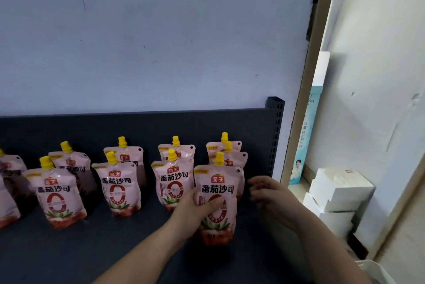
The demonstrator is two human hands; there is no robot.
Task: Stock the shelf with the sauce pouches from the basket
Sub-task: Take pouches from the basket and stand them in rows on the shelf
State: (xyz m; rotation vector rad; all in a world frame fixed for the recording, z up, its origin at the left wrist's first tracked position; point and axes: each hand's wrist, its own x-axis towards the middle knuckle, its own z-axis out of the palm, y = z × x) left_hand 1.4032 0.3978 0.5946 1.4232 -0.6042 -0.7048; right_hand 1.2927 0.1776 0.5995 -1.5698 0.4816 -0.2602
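Ten or so pink sauce pouches with yellow spout caps stand in short files on the dark shelf (115,249) in the head camera's single view, as a person sets one more at the front of the rightmost file. That front pouch (216,205) stands upright, just ahead of two others and near the perforated upright (276,136) at the shelf's right end. The left hand (195,212) clasps it from its left edge, thumb pressed across the printed face, fingers hidden behind. The right hand (271,194) hovers just to the right of the pouch, fingers loosely spread and blurred, holding nothing. The pouch looks soft and pliable, light to moderate in weight, its glossy film probably slick; a hold around the filled middle, as here, or at the stiff spout should serve best. White boxes (340,189) are stacked beyond the upright. No basket is in view.
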